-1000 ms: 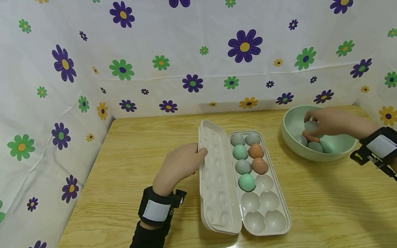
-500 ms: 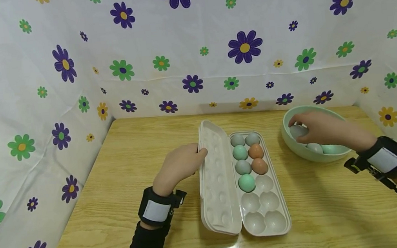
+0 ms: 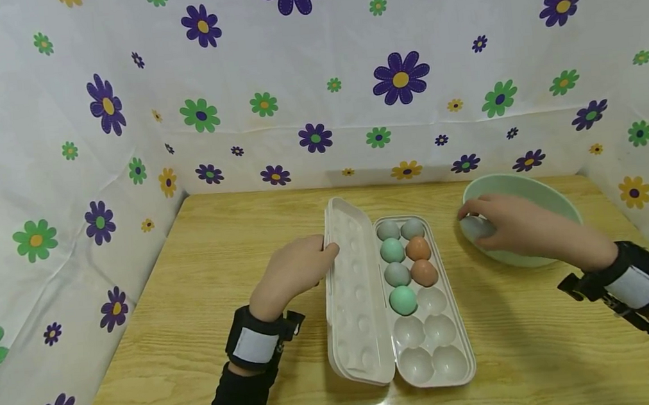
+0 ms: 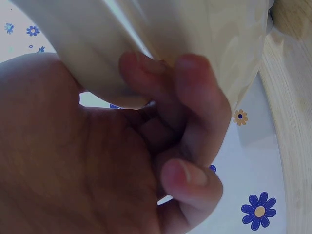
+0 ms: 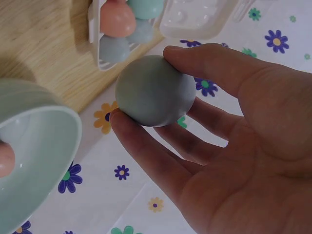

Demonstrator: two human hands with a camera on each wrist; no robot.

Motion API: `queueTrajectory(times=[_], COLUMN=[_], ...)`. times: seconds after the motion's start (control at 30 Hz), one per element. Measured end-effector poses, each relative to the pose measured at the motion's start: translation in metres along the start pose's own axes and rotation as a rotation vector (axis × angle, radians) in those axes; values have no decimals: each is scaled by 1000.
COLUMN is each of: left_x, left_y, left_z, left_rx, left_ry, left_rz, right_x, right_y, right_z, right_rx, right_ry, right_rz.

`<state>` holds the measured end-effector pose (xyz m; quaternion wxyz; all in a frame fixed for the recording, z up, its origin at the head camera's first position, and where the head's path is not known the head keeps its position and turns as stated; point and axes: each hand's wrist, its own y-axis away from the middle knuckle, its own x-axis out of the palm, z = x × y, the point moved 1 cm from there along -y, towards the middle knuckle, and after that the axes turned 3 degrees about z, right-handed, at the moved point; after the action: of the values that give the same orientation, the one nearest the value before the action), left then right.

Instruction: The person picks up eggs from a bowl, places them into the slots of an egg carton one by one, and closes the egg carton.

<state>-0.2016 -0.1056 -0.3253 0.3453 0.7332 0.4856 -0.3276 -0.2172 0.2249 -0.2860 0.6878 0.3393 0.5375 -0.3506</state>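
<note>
A white egg carton (image 3: 464,344) lies open in the middle of the table, its lid (image 3: 359,302) tilted up on the left. My left hand (image 3: 296,272) grips the lid's left edge, thumb on top; in the left wrist view its fingers curl under the lid. Grey, mint green and brown eggs fill the far cups, and several near cups hold nothing. My right hand (image 3: 520,227) pinches a grey egg (image 5: 155,90) between thumb and fingers, above the left rim of a pale green bowl (image 3: 556,198). The right wrist view shows a brown egg (image 5: 5,160) inside the bowl.
The wooden table (image 3: 233,223) extends to both sides of the carton. A white cloth (image 3: 265,53) printed with flowers hangs behind it and along both sides.
My right hand has lifted the grey egg from inside the bowl and brought it left to the bowl's rim. The left hand and the carton lid have stayed in place.
</note>
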Motion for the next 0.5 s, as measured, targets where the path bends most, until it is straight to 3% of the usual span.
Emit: queueTrajectory(times=[0.3,0.5], left_x=[1,1], left_y=[-1,-1], left_z=[0,0], left_rx=[-7,-5], left_ry=[-16,-17], left_rz=[-6,-7], right_x=[7,19], right_y=[5,6], right_z=[19,26], right_rx=[-12,-71], right_ry=[-15,54], right_rz=[15,1])
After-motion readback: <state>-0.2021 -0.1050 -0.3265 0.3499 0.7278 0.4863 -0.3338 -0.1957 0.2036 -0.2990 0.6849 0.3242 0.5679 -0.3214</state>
